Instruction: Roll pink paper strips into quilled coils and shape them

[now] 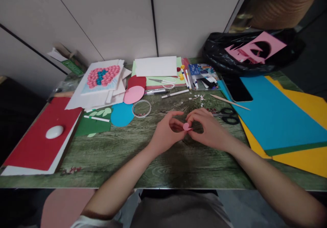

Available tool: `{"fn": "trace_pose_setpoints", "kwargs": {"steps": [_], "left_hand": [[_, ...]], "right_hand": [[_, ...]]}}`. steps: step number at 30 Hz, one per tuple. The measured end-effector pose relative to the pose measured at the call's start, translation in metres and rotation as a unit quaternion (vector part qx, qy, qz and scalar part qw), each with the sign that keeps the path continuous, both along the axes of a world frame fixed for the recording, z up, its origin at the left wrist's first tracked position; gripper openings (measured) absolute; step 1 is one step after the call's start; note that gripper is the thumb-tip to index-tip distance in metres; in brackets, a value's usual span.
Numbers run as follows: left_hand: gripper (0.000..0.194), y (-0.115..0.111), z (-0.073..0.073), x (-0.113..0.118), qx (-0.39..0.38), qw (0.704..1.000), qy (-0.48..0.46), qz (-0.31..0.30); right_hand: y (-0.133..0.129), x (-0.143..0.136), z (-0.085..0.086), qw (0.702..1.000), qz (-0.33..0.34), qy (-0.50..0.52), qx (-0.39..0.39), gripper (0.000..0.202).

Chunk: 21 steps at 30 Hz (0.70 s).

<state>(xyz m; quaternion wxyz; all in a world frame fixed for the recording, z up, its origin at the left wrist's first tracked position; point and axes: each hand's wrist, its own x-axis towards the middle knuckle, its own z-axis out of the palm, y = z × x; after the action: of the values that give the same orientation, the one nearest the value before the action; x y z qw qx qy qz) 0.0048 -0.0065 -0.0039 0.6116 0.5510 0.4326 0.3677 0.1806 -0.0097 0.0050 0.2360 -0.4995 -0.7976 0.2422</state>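
Observation:
Both of my hands meet over the middle of the green wood-grain table (pixel 163 166), around a small curled piece of pink paper (pixel 186 126). My left hand (pixel 167 129) touches its left side, with the thumb below and the index finger raised apart above. On the other side, my right hand (pixel 209 127) pinches the piece between thumb and fingers. A roll of clear tape (pixel 141 109), a blue paper circle (pixel 122 115) and a pink paper circle (pixel 134 95) lie beyond my left hand. Black-handled scissors (pixel 230 120) rest just right of my right hand.
Red paper with a white mouse (pixel 54 132) lies at the left. At the right are blue sheets (pixel 286 119), yellow sheets (pixel 306 165), a phone (pixel 237 87) and a wooden stick (pixel 230 102). A black bag (pixel 217 56) stands at the back right; white-handled scissors (pixel 168 82) lie at the back.

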Motion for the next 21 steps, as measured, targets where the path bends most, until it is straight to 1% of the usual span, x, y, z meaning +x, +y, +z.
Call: {"fn": "trace_pose_setpoints", "kwargs": {"steps": [3,7,10,15,17,21], "left_hand": [[0.051,0.0,0.0,0.0,-0.019,0.999,-0.031,0.008],[0.053,0.002,0.001,0.001,-0.071,0.992,-0.107,0.013],[0.053,0.002,-0.001,0.0,-0.085,0.985,-0.149,0.017],[0.05,0.001,-0.004,0.001,-0.093,0.98,-0.172,0.037],[0.048,0.001,-0.005,0.002,-0.092,0.979,-0.179,0.044],[0.047,0.0,-0.007,0.003,-0.094,0.975,-0.192,0.055]], "right_hand": [[0.0,0.001,0.0,1.0,-0.005,0.023,0.004,0.011],[0.001,0.001,0.002,0.995,-0.011,0.101,0.01,0.012],[0.002,0.001,0.003,0.985,-0.015,0.168,-0.023,0.008],[0.004,0.001,-0.003,0.959,-0.012,0.266,-0.101,0.012],[0.004,0.0,-0.007,0.952,-0.017,0.285,-0.111,0.013],[0.003,-0.003,-0.012,0.947,-0.037,0.303,-0.104,0.015]]}}
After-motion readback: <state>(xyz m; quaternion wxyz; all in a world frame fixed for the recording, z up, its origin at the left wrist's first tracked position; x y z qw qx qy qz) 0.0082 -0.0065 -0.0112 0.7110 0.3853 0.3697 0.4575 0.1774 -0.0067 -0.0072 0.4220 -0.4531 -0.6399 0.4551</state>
